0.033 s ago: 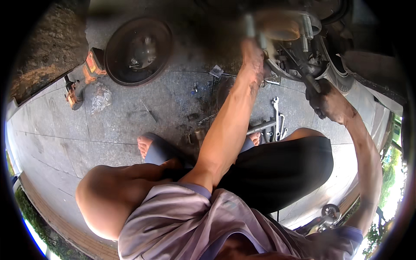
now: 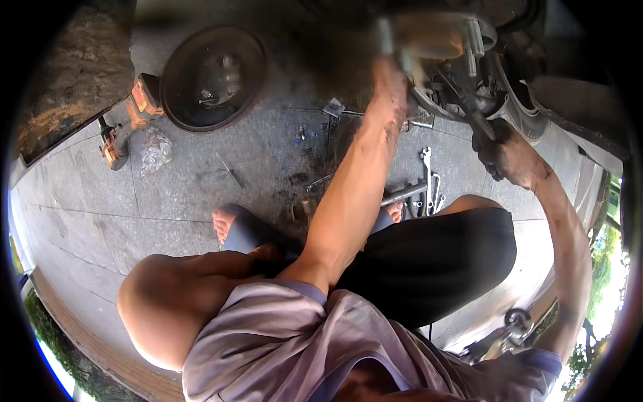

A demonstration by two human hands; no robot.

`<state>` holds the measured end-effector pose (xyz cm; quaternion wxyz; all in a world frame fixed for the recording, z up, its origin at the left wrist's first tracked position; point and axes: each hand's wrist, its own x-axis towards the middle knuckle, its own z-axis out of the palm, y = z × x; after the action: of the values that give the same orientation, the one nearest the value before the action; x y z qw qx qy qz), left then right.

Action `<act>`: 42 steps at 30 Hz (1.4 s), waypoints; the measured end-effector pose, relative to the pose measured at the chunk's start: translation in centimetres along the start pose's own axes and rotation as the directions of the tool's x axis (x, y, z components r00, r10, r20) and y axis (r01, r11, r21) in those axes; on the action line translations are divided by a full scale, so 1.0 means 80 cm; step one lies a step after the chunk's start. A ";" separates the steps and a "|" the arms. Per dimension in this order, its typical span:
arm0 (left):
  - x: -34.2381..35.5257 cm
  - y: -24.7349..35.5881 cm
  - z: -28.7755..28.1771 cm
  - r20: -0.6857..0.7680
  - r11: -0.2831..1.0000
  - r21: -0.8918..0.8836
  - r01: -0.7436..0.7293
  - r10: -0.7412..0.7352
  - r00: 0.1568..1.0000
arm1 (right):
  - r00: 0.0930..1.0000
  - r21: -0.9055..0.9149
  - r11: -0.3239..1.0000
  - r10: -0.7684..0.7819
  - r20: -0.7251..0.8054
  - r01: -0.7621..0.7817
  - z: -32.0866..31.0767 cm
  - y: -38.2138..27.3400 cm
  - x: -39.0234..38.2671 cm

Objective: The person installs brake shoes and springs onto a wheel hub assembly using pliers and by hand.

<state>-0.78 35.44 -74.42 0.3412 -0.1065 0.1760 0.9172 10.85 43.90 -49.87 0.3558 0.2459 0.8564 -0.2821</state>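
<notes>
My right hand point(image 2: 509, 155), blackened with grease, is closed around the grey handle of a slim tool point(image 2: 479, 123). The tool's shaft runs up and left into a wheel brake assembly point(image 2: 439, 107); its kind is hard to make out. Above that sits a round rusty hub point(image 2: 435, 43) with several threaded studs point(image 2: 475, 39). My left hand point(image 2: 390, 84) reaches up to the left side of the hub and assembly. Its fingers are blurred and partly hidden, so their grip cannot be made out.
A dark brake drum point(image 2: 213, 122) holding small metal parts lies at upper left. Beside it are an orange cordless power tool point(image 2: 142, 100), another power tool point(image 2: 114, 149) and a crumpled plastic bag point(image 2: 156, 153). Several wrenches point(image 2: 429, 177) and a metal bar point(image 2: 404, 193) lie near my knee.
Both hands and the tool stay in nearly the same place. The shiny metal object at lower right appears slightly shifted.
</notes>
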 end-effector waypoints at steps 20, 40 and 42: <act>-0.009 0.034 0.027 0.157 0.992 0.126 -0.003 -0.017 0.988 | 0.887 -0.757 0.551 -0.062 -0.458 -0.352 0.006 -0.005 -0.029; -0.033 0.055 0.061 0.127 0.965 0.259 0.035 -0.070 0.989 | 0.523 -0.187 0.982 -0.160 -0.837 0.001 0.207 0.285 0.124; -0.032 0.057 0.059 0.138 0.972 0.225 0.068 -0.101 0.985 | 0.238 -0.396 0.910 -0.414 -0.879 0.119 0.159 0.257 0.139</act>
<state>-2.24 32.63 -68.12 0.4016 -0.0072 0.2455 0.8823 22.64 52.75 -72.04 -0.2491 0.1673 0.9535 -0.0278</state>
